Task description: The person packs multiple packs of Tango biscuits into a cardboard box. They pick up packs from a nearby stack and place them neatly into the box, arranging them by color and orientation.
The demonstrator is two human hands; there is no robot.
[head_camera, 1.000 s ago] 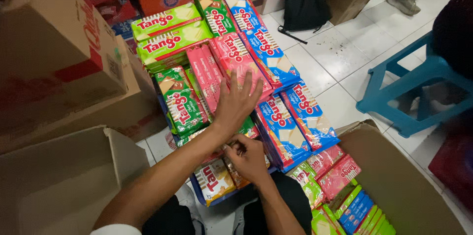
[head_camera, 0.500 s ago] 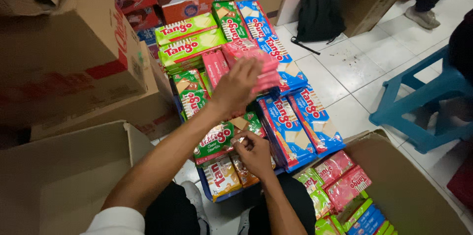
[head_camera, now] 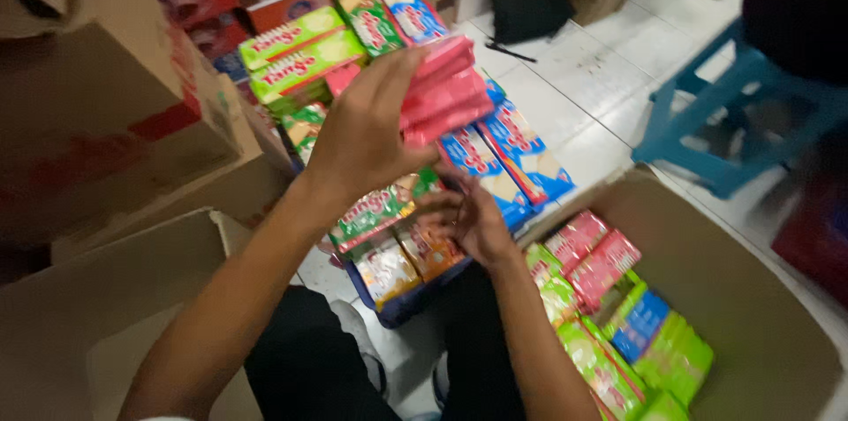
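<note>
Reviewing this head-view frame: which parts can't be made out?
- Pink packs in the left hand: motion-blurred, so their count is unclear.
- Right hand: fingertips blurred against the green pack; grip uncertain.
- Cardboard box: cut by the lower frame edge.
- Blue stool: blurred.

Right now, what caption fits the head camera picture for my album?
Left hand lifts pink snack packs above a colourful pile while the right hand rests on packs beside a cardboard box.
</note>
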